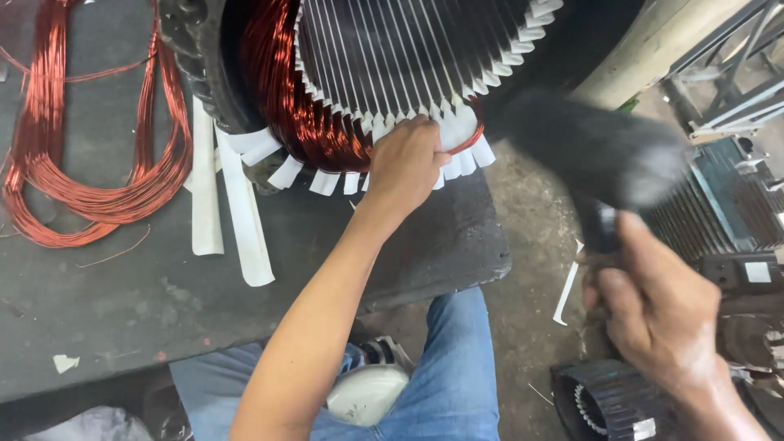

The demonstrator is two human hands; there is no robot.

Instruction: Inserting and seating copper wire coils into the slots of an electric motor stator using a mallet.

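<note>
A large motor stator [408, 49] lies on its side on a dark workbench [163, 294]. White insulation paper strips [490, 151] stick out of its slots, and copper winding [286, 90] bulges at its near end. My left hand [406, 163] presses on the copper wire and paper at the stator's lower edge. My right hand [653, 314] grips the handle of a black mallet [600, 155], whose blurred head hangs in the air to the right of the stator.
A loose coil of copper wire [90, 163] lies on the bench at the left, with spare white paper strips [245, 220] beside it. Smaller stators [608, 404] and metal parts sit on the floor at the right. My jeans-clad legs [449, 376] are below the bench edge.
</note>
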